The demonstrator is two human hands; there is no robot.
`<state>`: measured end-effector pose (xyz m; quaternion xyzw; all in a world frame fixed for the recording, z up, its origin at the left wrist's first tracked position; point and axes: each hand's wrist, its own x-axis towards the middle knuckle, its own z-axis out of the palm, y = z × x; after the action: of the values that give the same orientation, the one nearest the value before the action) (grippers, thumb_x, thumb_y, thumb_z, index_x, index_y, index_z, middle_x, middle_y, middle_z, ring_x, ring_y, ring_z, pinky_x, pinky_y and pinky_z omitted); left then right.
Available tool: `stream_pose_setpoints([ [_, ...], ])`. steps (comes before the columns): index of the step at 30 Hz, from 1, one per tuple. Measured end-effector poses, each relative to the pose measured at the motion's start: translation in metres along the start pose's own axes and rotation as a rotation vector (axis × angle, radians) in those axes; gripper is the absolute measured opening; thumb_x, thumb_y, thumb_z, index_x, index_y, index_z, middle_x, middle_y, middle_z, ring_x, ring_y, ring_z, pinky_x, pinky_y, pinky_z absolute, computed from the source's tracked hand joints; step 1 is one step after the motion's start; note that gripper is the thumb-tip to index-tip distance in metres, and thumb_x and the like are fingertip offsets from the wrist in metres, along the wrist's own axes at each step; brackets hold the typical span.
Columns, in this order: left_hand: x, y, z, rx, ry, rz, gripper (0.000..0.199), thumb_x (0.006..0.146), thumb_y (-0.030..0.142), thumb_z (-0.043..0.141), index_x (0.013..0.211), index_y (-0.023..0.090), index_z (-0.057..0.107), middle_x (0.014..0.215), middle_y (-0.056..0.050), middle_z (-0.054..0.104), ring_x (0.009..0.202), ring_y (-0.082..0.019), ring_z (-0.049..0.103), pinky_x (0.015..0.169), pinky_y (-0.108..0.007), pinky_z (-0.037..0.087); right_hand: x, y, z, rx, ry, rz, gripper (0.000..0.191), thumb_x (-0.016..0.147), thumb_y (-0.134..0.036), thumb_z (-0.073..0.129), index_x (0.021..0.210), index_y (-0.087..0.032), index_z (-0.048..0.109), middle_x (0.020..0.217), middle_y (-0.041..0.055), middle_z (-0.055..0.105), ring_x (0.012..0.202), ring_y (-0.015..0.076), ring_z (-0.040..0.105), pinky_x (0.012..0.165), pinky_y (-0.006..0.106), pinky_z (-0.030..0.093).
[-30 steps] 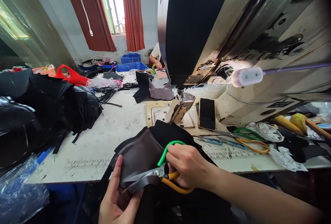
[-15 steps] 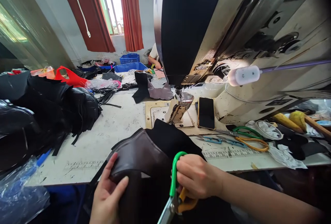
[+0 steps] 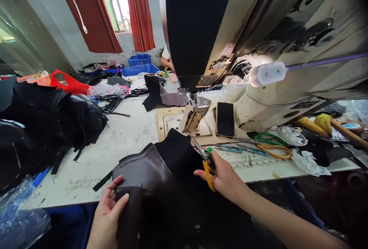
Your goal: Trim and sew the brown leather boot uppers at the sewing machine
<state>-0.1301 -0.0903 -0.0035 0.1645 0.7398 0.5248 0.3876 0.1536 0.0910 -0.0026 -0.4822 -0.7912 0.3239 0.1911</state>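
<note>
A dark leather piece [image 3: 143, 168] with black fabric [image 3: 178, 151] on its right lies over the front edge of the white table. My left hand [image 3: 107, 206] grips the leather's left side between thumb and fingers. In my right hand [image 3: 221, 172] is a pair of scissors [image 3: 207, 164] with one green and one yellow-orange handle. Their blades point up and away, over the right side of the black fabric. Beyond the fabric stands the post of a sewing machine [image 3: 197, 114], below the machine's dark head.
Black pieces [image 3: 57, 118] are heaped at the left. A phone [image 3: 225, 119], blue snips [image 3: 230, 149], other scissors [image 3: 274, 151] and white crumpled paper [image 3: 309, 162] lie right. A person's arm [image 3: 166, 63] shows behind the machine.
My right hand has turned the scissors from pointing down toward me to pointing up and away. My left hand still grips the leather. The view has shifted slightly.
</note>
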Motion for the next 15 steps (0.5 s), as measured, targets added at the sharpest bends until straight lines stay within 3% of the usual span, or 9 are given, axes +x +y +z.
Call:
stream_pose_setpoints([
  [1, 0.004, 0.003, -0.008, 0.249, 0.033, 0.1, 0.061, 0.068, 0.048, 0.071, 0.123, 0.025, 0.058, 0.086, -0.006, 0.067, 0.073, -0.027, 0.068, 0.069, -0.041, 0.056, 0.002, 0.0, 0.002, 0.019, -0.018, 0.041, 0.053, 0.079, -0.053, 0.068, 0.117, -0.022, 0.047, 0.071, -0.0023, 0.058, 0.061, 0.0194, 0.057, 0.057, 0.03, 0.047],
  [3, 0.015, 0.013, -0.021, 0.788, 0.207, 0.344, 0.057, 0.074, 0.061, 0.057, 0.11, 0.019, 0.066, 0.084, -0.01, 0.061, 0.08, -0.033, 0.062, 0.077, -0.052, 0.052, 0.006, 0.001, 0.008, 0.022, -0.029, 0.066, 0.043, 0.076, -0.049, 0.07, 0.102, -0.023, 0.048, 0.072, -0.0032, 0.058, 0.063, 0.0182, 0.056, 0.059, 0.03, 0.044],
  [5, 0.027, 0.029, -0.019, 1.077, 0.399, 0.58, 0.064, 0.077, 0.064, 0.049, 0.113, 0.014, 0.066, 0.095, -0.016, 0.057, 0.099, -0.041, 0.054, 0.089, -0.059, 0.043, 0.011, 0.005, 0.015, 0.001, -0.03, 0.062, 0.038, 0.074, -0.046, 0.071, 0.092, -0.023, 0.045, 0.074, -0.003, 0.058, 0.065, 0.0178, 0.056, 0.061, 0.03, 0.043],
  [6, 0.033, 0.037, -0.012, 1.093, 0.365, 0.638, 0.065, 0.076, 0.063, 0.052, 0.117, 0.013, 0.063, 0.106, -0.019, 0.056, 0.109, -0.043, 0.05, 0.096, -0.059, 0.039, 0.013, 0.006, 0.018, -0.012, -0.028, 0.062, 0.039, 0.073, -0.046, 0.071, 0.089, -0.024, 0.044, 0.074, -0.0031, 0.058, 0.065, 0.0176, 0.055, 0.06, 0.03, 0.042],
  [7, 0.039, 0.045, -0.001, 1.034, 0.18, 0.633, 0.065, 0.072, 0.058, 0.06, 0.118, 0.013, 0.061, 0.114, -0.02, 0.056, 0.116, -0.041, 0.047, 0.101, -0.055, 0.036, 0.014, 0.007, 0.021, -0.025, -0.023, 0.063, 0.039, 0.072, -0.047, 0.071, 0.086, -0.024, 0.042, 0.073, -0.0034, 0.057, 0.064, 0.0173, 0.054, 0.06, 0.03, 0.042],
  [8, 0.045, 0.051, 0.012, 0.935, -0.058, 0.537, 0.067, 0.066, 0.05, 0.07, 0.121, 0.014, 0.058, 0.123, -0.019, 0.054, 0.121, -0.039, 0.045, 0.104, -0.052, 0.034, 0.015, 0.007, 0.023, -0.037, -0.013, 0.064, 0.04, 0.071, -0.049, 0.071, 0.084, -0.024, 0.041, 0.071, -0.0038, 0.057, 0.062, 0.017, 0.052, 0.059, 0.03, 0.041],
  [9, 0.049, 0.056, 0.025, 0.904, -0.177, 0.485, 0.071, 0.059, 0.045, 0.076, 0.121, 0.016, 0.057, 0.121, -0.016, 0.059, 0.117, -0.037, 0.051, 0.1, -0.048, 0.04, 0.016, 0.007, 0.025, -0.047, 0.003, 0.067, 0.042, 0.07, -0.05, 0.071, 0.082, -0.024, 0.041, 0.069, -0.004, 0.056, 0.06, 0.0168, 0.051, 0.058, 0.03, 0.04],
  [12, 0.055, 0.063, 0.054, 0.831, -0.335, 0.352, 0.048, 0.051, 0.036, 0.082, 0.09, 0.015, 0.063, 0.081, -0.009, 0.068, 0.083, -0.035, 0.065, 0.072, -0.042, 0.05, 0.018, 0.006, 0.026, -0.019, 0.047, 0.092, 0.041, 0.068, -0.052, 0.071, 0.082, -0.024, 0.044, 0.066, -0.0041, 0.055, 0.057, 0.017, 0.051, 0.057, 0.031, 0.04],
  [15, 0.041, 0.068, 0.051, 0.678, -0.489, 0.27, 0.033, 0.07, 0.048, 0.069, 0.079, 0.016, 0.062, 0.075, -0.006, 0.069, 0.073, -0.028, 0.067, 0.062, -0.034, 0.051, 0.016, 0.011, 0.018, 0.145, 0.073, 0.097, 0.038, 0.071, -0.053, 0.068, 0.082, -0.023, 0.048, 0.062, -0.0044, 0.053, 0.056, 0.0168, 0.052, 0.057, 0.03, 0.043],
])
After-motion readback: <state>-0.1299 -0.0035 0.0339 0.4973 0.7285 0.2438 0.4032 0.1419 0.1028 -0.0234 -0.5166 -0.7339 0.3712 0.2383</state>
